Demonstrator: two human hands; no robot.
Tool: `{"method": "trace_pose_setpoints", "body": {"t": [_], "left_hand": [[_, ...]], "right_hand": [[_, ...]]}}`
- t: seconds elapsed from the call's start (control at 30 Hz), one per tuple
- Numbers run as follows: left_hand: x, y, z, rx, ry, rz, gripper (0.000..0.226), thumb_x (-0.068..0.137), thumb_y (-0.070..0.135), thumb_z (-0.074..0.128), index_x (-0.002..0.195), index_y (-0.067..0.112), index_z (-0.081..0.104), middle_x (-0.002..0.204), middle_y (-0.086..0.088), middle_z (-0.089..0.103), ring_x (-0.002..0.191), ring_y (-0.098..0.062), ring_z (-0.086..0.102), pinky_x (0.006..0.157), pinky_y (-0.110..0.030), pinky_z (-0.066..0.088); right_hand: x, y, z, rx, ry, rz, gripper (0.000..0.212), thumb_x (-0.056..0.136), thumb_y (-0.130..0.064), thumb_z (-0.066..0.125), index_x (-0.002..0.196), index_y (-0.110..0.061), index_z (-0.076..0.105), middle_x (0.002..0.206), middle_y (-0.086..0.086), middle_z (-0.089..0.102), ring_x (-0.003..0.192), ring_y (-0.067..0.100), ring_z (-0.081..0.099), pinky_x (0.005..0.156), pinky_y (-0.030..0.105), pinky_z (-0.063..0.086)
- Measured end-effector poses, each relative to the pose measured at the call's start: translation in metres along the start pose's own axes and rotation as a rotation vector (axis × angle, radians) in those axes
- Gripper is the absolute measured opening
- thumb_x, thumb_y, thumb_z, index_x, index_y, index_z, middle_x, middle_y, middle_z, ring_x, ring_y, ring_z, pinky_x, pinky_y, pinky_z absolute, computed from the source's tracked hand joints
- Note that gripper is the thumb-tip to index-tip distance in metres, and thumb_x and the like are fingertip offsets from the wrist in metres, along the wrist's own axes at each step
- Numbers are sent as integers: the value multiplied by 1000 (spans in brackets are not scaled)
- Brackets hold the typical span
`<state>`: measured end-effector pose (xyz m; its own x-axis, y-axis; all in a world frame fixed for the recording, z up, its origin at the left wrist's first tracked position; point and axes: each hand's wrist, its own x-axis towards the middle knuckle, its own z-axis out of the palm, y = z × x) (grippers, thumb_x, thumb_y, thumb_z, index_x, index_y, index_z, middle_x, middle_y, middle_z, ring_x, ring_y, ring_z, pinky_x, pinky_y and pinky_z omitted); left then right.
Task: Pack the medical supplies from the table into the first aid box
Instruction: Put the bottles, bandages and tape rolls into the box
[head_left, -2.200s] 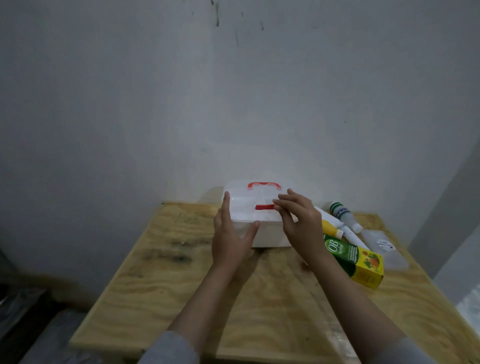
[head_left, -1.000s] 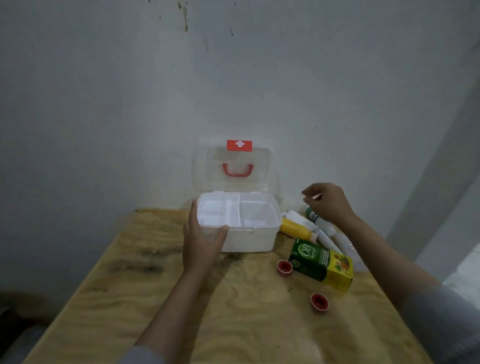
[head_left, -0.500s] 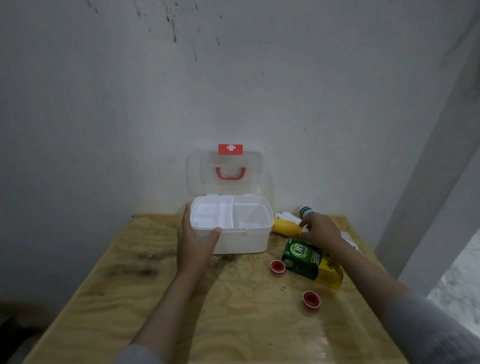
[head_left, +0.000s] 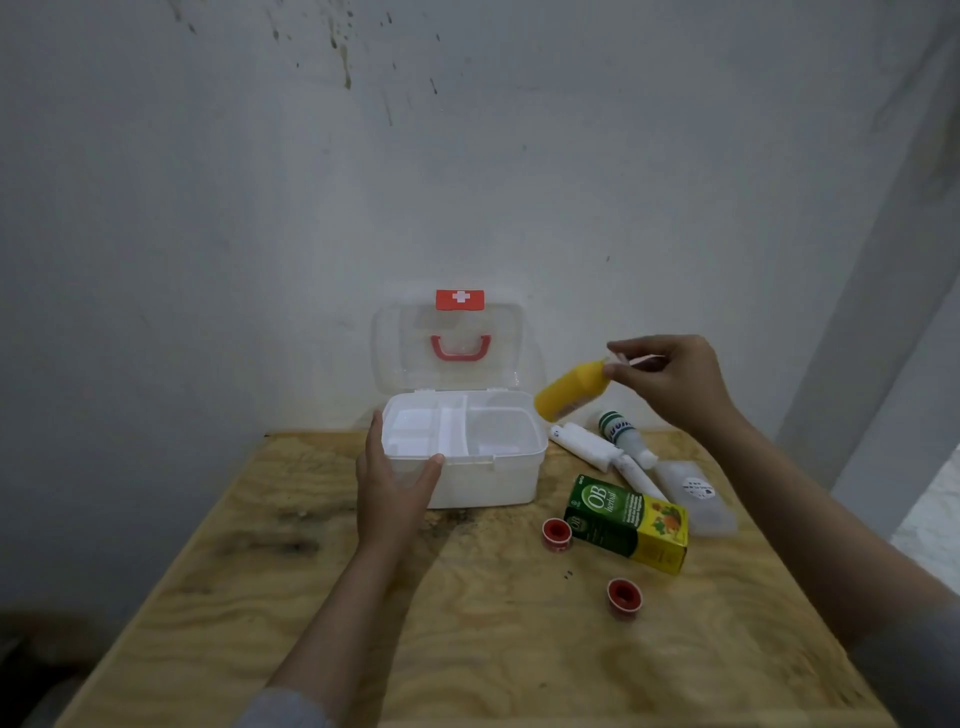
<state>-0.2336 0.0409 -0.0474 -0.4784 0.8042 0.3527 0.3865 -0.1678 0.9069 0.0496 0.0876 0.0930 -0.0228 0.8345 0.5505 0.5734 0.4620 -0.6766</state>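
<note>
The white first aid box (head_left: 483, 480) stands open at the table's back, its clear lid (head_left: 400, 358) with red handle leaning against the wall. My left hand (head_left: 392, 488) grips the box's front left corner. My right hand (head_left: 670, 379) holds a yellow bottle (head_left: 569, 389) by its cap end, in the air just right of the box. On the table to the right lie a green and yellow carton (head_left: 628, 522), two red tape rolls (head_left: 557, 532) (head_left: 624, 597), white rolls (head_left: 587, 447), a green-capped bottle (head_left: 621, 434) and a clear case (head_left: 696, 493).
The plywood table (head_left: 467, 649) stands against a pale wall. A wall corner rises at the right, and the table's right edge is close to it. The box's white divided tray holds nothing.
The lid was shut, then swung up open. My right hand reached to the pile at the right, took the yellow bottle and lifted it. My left hand stayed on the box.
</note>
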Motion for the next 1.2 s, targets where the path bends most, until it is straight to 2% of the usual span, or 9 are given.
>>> {"method": "trace_pose_setpoints", "body": {"t": [0.07,0.23,0.37,0.53,0.77,0.93,1.07,1.2], "left_hand": [[0,0,0,-4,2,-5,88,77,35,73,146,38,19,151,-1,29,132,-19,34,95,-29,35],[0,5,0,30,-5,-38,88,77,34,73,146,37,19,150,-4,29,130,-23,37,89,-29,37],[1,5,-1,44,-16,-46,88,77,37,73,145,40,18,147,-4,31,128,-24,39,86,-29,41],[0,8,-2,66,-16,-54,89,76,38,73,146,38,17,146,-5,32,126,-24,41,79,-28,41],[2,7,-2,66,-33,-65,86,76,39,73,143,43,18,144,-2,32,124,-24,42,80,-30,44],[7,10,-4,126,-75,-61,92,78,37,71,147,38,10,148,-6,27,128,-27,40,86,-33,40],[15,7,-8,264,-110,4,97,73,51,71,147,28,12,151,-5,24,135,-27,31,100,-41,37],[29,3,-8,443,-152,86,98,73,63,63,148,21,17,158,-5,16,143,-25,18,112,-45,24]], "right_hand": [[-1,-11,10,29,-18,-16,27,71,-18,80,98,-15,74,76,-4,68,57,-6,63,56,1,44],[-14,-23,66,-3,-172,-48,26,74,-13,77,99,-7,73,94,11,75,68,4,63,57,5,48],[-19,-24,105,-123,-305,-32,23,77,-16,74,99,-7,73,98,11,75,71,8,62,70,18,49],[-23,-21,128,-140,-410,-32,22,79,-14,71,101,-10,73,105,7,74,80,12,68,69,13,47],[-31,-15,83,-223,-458,-66,35,80,-25,71,114,-18,66,119,0,68,98,10,66,87,31,54],[-50,14,14,-334,-401,52,31,76,-27,75,106,-21,70,109,-1,71,89,9,65,80,29,53],[-72,43,-17,-403,-438,176,35,73,-28,78,107,-25,70,111,-1,70,83,11,65,65,22,49],[-92,62,-15,-442,-491,224,47,69,-32,80,114,-29,66,114,0,68,87,12,62,71,25,48]]}}
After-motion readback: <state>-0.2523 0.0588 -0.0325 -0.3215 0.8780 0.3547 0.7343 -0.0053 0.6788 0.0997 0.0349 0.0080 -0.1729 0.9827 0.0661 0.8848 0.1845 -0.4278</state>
